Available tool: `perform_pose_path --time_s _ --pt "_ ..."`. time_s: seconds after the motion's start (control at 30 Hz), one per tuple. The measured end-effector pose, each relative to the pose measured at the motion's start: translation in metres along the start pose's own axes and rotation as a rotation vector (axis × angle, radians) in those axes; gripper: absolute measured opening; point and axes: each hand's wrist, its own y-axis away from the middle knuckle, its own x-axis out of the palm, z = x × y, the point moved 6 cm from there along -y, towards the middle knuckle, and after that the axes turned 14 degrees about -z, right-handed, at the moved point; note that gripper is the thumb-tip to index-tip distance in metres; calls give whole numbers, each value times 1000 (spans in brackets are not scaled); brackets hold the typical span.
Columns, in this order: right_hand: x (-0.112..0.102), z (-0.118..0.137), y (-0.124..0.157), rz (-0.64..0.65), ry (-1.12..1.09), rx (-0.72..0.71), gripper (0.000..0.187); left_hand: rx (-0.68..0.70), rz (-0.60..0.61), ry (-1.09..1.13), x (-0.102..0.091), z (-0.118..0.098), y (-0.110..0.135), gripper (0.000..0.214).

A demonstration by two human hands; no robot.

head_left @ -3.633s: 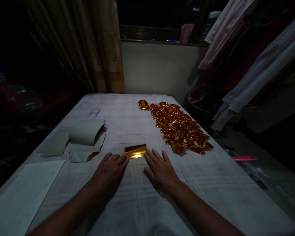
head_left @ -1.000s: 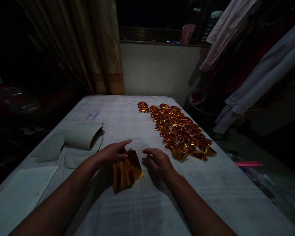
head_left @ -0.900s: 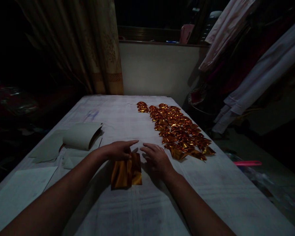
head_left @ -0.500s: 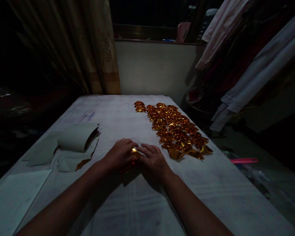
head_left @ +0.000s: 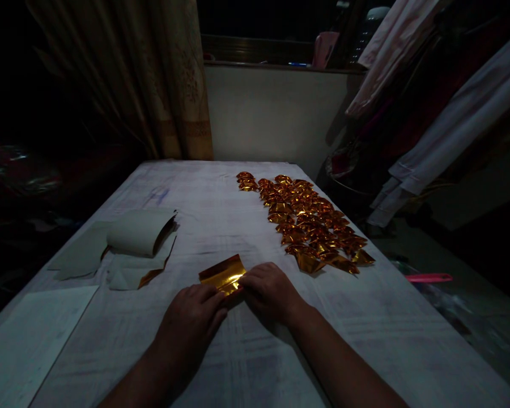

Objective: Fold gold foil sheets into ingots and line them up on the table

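Observation:
A gold foil sheet, folded into a strip, lies on the white cloth-covered table in front of me. My left hand rests flat with its fingertips on the near edge of the foil. My right hand is curled, its fingers pressed on the foil's right end. Several folded gold foil pieces lie in a band to the right, beyond my right hand.
A curled stack of grey-backed paper sheets lies at the left, with a white sheet nearer the front left corner. A curtain hangs behind the table. Clothes hang at the right. A pink object lies on the floor.
The foil hung unfolded from my left hand a second ago. Both hands then covered it, and it now lies as a narrower folded strip under my fingertips.

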Motion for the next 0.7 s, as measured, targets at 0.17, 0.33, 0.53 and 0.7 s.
perform_pose_path --time_s 0.17,0.33,0.53,0.7 --pt "0 -22 2 -34 -103 217 10 -99 37 -42 0 6 -2 28" --pt "3 -24 -2 -36 -76 339 4 -188 -1 -86 -4 16 -6 30" --pt "5 -19 -3 -42 -1 427 12 -209 -19 -129 0 22 -5 24" --pt "6 -17 -2 -60 31 455 10 -213 -33 -174 2 25 -3 18"
